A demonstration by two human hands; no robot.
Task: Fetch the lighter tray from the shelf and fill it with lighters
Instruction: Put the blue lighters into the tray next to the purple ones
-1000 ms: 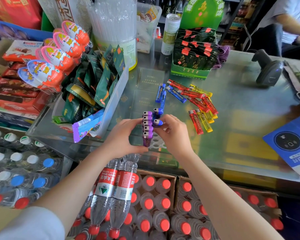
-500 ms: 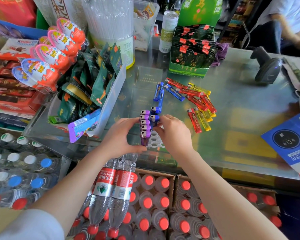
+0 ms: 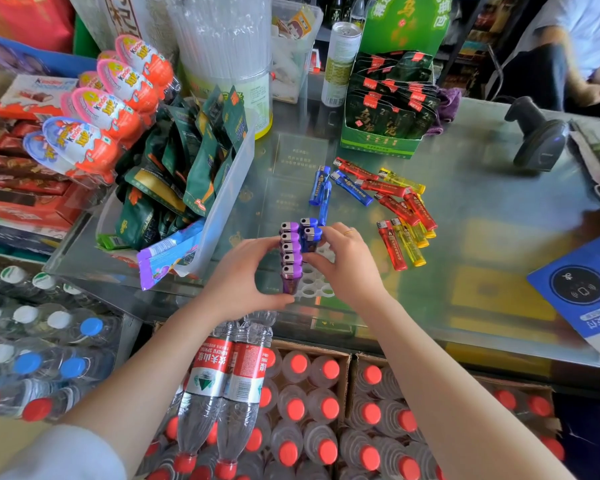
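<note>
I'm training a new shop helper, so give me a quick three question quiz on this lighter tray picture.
1. True or false: the purple lighters stand upright in the white tray.
2. Which colour stands beside them? A blue, B green.
3. Fill in: loose red lighters lie on the ____ counter.

Key: 1 true. 2 A, the blue lighters, which the right hand touches. 3 glass.

We're looking at a glass-topped table [image 3: 482,209]. On it we see the white lighter tray [image 3: 314,284] near the front edge, loose red, yellow and blue lighters [image 3: 392,202] scattered behind it, a green box of sachets [image 3: 381,147], a clear snack bin [image 3: 222,202], a barcode scanner [image 3: 539,140] and a blue card [image 3: 582,289].
</note>
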